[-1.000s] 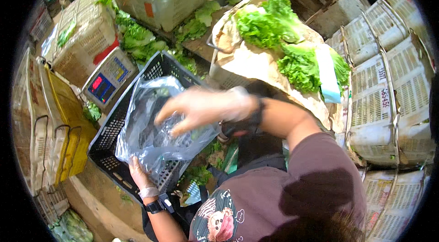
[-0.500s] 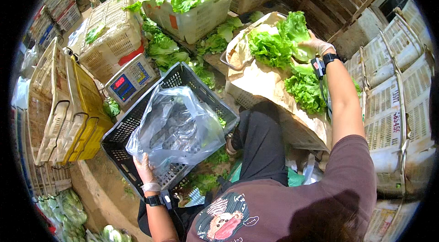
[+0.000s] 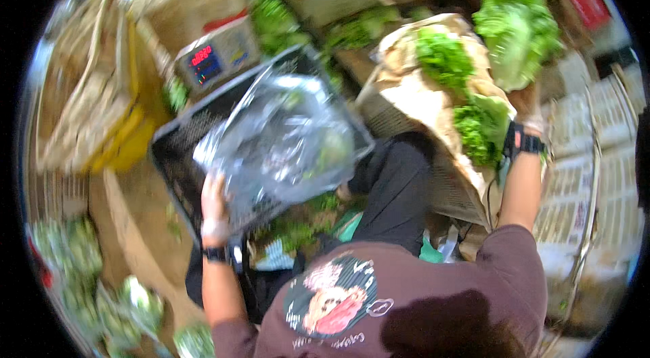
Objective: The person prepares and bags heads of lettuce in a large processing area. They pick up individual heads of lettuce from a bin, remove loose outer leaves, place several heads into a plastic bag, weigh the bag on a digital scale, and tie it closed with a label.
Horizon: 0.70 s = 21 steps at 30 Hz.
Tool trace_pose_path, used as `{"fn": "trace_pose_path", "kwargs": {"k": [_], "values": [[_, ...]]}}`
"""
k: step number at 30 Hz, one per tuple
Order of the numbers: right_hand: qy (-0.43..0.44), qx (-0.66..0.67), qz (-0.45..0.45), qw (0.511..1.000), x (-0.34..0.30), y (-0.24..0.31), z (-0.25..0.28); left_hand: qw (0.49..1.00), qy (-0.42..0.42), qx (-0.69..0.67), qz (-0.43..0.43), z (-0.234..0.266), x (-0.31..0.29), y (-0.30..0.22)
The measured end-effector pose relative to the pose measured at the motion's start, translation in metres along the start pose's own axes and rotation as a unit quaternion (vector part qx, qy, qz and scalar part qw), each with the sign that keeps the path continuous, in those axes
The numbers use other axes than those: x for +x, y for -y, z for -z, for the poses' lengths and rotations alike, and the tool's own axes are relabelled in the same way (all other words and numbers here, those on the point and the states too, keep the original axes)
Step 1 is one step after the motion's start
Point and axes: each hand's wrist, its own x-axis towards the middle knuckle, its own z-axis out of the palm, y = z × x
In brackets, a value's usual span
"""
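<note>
My right hand [image 3: 525, 102], in a thin clear glove, holds a head of lettuce [image 3: 518, 36] up by its base, leaves pointing away. Below and left of it, more lettuce [image 3: 445, 59] lies on the brown paper lining [image 3: 406, 104] of a light crate. My left hand [image 3: 214, 204], also gloved, grips the near left edge of a clear plastic bag [image 3: 284, 135]. Spread wide, the bag sits inside a black crate [image 3: 169, 143]. Through the film some pale green shows, but motion blur hides what it is.
A digital scale [image 3: 215, 57] with a lit red display stands behind the black crate. Yellow and white crates [image 3: 101, 107] are stacked at left, white crates [image 3: 572, 175] at right. Bagged greens [image 3: 132, 307] lie on the floor at lower left; loose leaves [image 3: 271, 16] lie among the far crates.
My right hand has lifted a lettuce head off the pile and swung it to the right, turning it upright. My left hand stays at the bag's edge. The whole view has shifted and blurred.
</note>
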Motion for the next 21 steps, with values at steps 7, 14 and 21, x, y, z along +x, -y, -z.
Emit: {"fn": "trace_pose_path", "kwargs": {"k": [7,14,21], "values": [[0.163,-0.173,0.03,0.971,-0.02,-0.217,-0.132,0.997,-0.02,-0.068,0.024,-0.01,0.009,-0.006],[0.375,-0.288,-0.214,0.855,0.019,-0.349,-0.226,0.98,-0.044,-0.164,0.104,0.029,0.032,0.012],[0.496,-0.604,0.122,0.612,0.064,-0.441,-0.17,0.945,-0.174,-0.231,0.153,0.01,0.019,-0.023]]}}
